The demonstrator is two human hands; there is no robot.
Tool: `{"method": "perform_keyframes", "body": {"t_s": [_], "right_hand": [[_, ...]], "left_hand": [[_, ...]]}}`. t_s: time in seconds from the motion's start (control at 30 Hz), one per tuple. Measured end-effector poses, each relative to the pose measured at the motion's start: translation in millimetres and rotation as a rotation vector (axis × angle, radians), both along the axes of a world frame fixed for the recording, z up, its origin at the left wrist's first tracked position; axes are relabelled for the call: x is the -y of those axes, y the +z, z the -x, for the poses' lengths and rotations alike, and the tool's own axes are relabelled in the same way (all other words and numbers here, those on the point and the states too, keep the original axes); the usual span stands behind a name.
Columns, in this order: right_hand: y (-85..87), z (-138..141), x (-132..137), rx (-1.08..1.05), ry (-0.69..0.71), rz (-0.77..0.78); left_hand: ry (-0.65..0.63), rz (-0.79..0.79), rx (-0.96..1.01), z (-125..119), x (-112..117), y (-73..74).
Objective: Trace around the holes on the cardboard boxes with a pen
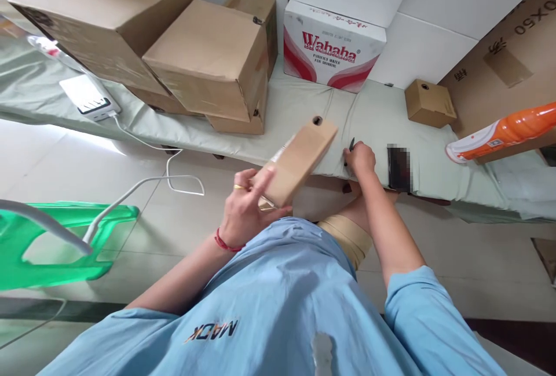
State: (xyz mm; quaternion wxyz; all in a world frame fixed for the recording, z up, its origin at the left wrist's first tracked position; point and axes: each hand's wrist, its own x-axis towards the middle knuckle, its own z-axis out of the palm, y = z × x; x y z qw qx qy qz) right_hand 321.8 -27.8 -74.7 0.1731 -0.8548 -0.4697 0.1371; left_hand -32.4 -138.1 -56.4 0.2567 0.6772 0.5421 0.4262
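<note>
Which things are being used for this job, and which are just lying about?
In use, it seems: small cardboard box in the left hand; dark slim thing in the right hand.

Probably just lying about: Wahaha box, orange bottle, white gadget, green stool.

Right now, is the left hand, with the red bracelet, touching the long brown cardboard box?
Touching. The head view shows the left hand gripping the box at its near end, no gap showing.

This is an indoor room, perhaps domestic — draped bench [299, 109], stacked cartons [204, 51], green plastic stool [87, 272], tiled floor [158, 228].
</note>
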Motion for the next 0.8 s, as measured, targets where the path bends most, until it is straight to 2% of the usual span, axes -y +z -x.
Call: {"method": "perform_keyframes", "body": {"t_s": [0.1,0.23,0.3,0.4,0.5,0.6,0.7,0.8], "right_hand": [[0.0,-3.8,-8.2,0.001,-0.034,0.051],[5.6,-13.3,1.0,-0.057,-0.064,0.026],[8.5,-15.8,9.5,-0.114,-0.077,-0.039],[12.5,-13.1,24.4,-0.265,-0.102,-0.203],[17.6,-0.3,43.5,-0.496,-0.135,-0.388],[22.8,23.8,66.0,-0.743,-0.141,-0.515],[23.2,55.2,86.3,-0.945,-0.120,-0.548],[18.1,82.0,100.0,-1.101,-0.110,-0.545]], "left_hand": [[-0.198,-0.085,-0.217,-10.2,17.0,-5.3],[-0.429,-0.108,-0.253,-21.4,28.3,-15.8],[-0.473,-0.103,-0.252,-24.5,27.0,-18.9],[-0.471,-0.072,-0.232,-27.8,21.9,-20.3],[-0.457,0.015,-0.081,-31.7,18.7,-23.6],[-0.477,0.184,0.216,-36.7,15.9,-35.3],[-0.397,0.407,0.533,-43.3,7.9,-53.8],[-0.336,0.551,0.676,-51.8,-3.6,-69.0]]}}
